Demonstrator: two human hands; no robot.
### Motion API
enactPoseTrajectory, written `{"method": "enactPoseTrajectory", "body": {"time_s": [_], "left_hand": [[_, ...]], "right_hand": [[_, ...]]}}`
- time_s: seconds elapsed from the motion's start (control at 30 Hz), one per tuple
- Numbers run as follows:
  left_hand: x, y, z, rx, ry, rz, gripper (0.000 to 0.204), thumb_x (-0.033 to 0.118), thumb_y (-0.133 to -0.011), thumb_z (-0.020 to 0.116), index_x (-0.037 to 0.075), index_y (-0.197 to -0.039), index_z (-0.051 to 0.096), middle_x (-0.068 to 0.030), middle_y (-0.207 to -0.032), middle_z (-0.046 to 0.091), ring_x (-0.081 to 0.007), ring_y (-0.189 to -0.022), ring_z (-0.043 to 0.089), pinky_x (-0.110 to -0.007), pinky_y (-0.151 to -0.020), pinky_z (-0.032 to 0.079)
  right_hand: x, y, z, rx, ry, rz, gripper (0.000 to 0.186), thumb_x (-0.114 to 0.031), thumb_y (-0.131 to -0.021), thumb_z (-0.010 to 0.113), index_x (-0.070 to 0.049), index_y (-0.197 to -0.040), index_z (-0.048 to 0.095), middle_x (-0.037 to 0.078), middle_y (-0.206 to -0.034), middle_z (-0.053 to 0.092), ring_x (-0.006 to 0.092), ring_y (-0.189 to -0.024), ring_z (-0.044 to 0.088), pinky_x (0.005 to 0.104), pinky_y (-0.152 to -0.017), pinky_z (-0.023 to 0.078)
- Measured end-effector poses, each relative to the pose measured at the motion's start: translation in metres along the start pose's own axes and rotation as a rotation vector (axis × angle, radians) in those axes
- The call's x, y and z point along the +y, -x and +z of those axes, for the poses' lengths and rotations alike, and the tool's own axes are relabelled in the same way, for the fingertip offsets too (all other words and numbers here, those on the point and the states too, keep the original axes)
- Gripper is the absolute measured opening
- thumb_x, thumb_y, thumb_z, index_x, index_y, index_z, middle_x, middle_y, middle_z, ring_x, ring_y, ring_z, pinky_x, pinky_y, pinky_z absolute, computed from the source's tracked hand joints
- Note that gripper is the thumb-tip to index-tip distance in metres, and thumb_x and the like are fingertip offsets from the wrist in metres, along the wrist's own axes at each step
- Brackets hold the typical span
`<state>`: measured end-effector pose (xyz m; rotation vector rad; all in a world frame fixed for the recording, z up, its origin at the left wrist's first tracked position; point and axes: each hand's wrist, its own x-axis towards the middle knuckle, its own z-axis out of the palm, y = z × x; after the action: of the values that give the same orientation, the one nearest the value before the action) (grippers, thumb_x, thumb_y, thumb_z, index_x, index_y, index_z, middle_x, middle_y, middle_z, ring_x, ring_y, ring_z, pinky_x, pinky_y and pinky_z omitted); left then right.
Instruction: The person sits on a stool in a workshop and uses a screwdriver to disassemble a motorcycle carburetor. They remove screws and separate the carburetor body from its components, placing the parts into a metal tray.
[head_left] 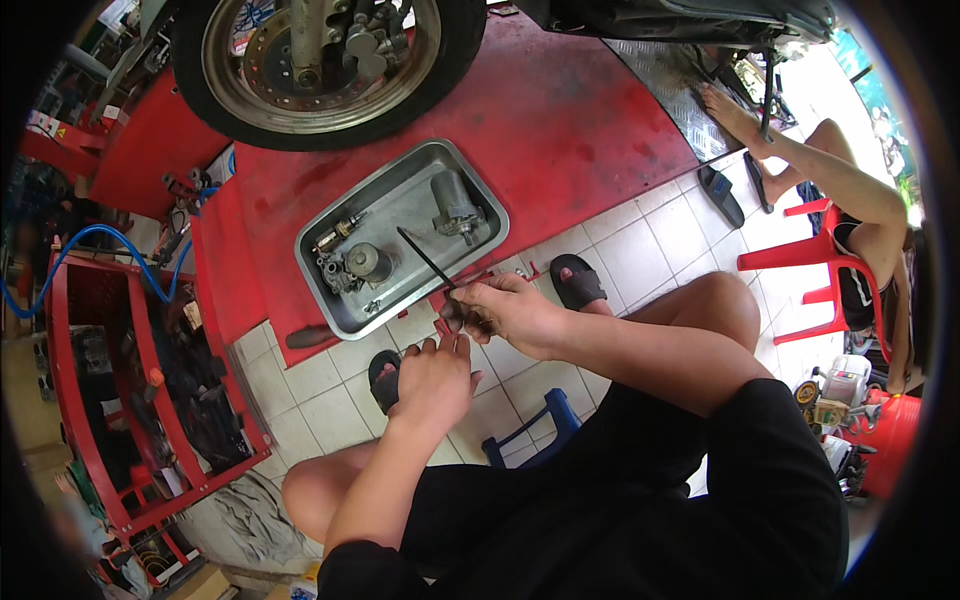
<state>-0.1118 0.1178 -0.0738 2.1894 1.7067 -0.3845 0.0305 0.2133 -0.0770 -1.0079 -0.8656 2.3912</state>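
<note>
My right hand (505,315) is closed around a small dark metal part (452,312), with a long thin black rod (430,258) pointing from it up over the tray. My left hand (430,380) has its fingertips bent up against the underside of that part; what they grip is hard to make out. Just beyond my hands lies a steel tray (322,316) holding a grey metal cylinder housing (455,205), a carburetor-like part (355,268), a small brass-and-silver fitting (335,232) and small loose pieces.
Red platform (570,120) with motorbike front wheel (225,100); red tool cart (75,380) and blue hose (95,235) left; blue stool (555,405) below me. At right, another person's bare leg (830,175), red chair (815,250), sandal (722,195), red drum with items (882,440).
</note>
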Motion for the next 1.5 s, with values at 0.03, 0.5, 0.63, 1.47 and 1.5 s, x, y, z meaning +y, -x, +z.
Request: {"method": "enactPoseTrajectory", "body": {"time_s": [0.03,0.5,0.63,1.47,1.5], "left_hand": [[0.0,0.0,0.0,0.0,0.001,-0.004,0.051,0.039,-0.085,0.068,0.003,-0.12,0.058,-0.0066,-0.108,0.063,-0.0231,-0.096,0.063,-0.039,-0.081,0.05],[-0.001,0.002,0.012,-0.015,-0.034,0.026,0.054,0.041,-0.085,0.067,0.003,-0.123,0.056,-0.0088,-0.109,0.062,-0.0251,-0.1,0.062,-0.041,-0.084,0.049],[-0.001,0.004,0.013,-0.018,-0.031,0.024,0.055,0.04,-0.085,0.067,0.002,-0.123,0.057,-0.0098,-0.109,0.062,-0.0258,-0.101,0.062,-0.041,-0.084,0.048],[0.001,0.005,0.013,-0.088,-0.038,0.042,0.055,0.043,-0.087,0.065,0.002,-0.124,0.054,-0.0121,-0.115,0.062,-0.0267,-0.108,0.06,-0.043,-0.089,0.048],[0.001,0.005,0.011,-0.107,-0.037,0.033,0.055,0.043,-0.087,0.065,0.002,-0.124,0.054,-0.0123,-0.115,0.062,-0.0266,-0.108,0.06,-0.043,-0.089,0.048]], "right_hand": [[0.002,-0.001,-0.001,0.003,-0.005,0.0,0.027,-0.024,-0.097,0.058,0.002,-0.1,0.063,0.008,-0.089,0.066,0.0123,-0.069,0.054,0.0265,-0.062,0.042],[-0.003,0.001,0.003,-0.038,0.067,-0.054,0.027,-0.024,-0.098,0.058,0.002,-0.1,0.065,0.008,-0.089,0.067,0.011,-0.069,0.054,0.0274,-0.062,0.044],[0.002,0.0,0.001,0.046,0.096,-0.027,0.029,-0.024,-0.098,0.055,0.002,-0.105,0.066,0.007,-0.088,0.068,0.0097,-0.068,0.055,0.0262,-0.061,0.043],[0.011,0.003,0.004,-0.05,0.256,-0.047,0.029,-0.021,-0.096,0.058,0.005,-0.097,0.069,0.005,-0.08,0.065,0.0092,-0.065,0.051,0.025,-0.06,0.042],[0.01,0.003,0.004,-0.063,0.266,-0.051,0.029,-0.021,-0.097,0.057,0.005,-0.097,0.069,0.005,-0.081,0.065,0.0089,-0.066,0.051,0.0248,-0.06,0.042]]}}
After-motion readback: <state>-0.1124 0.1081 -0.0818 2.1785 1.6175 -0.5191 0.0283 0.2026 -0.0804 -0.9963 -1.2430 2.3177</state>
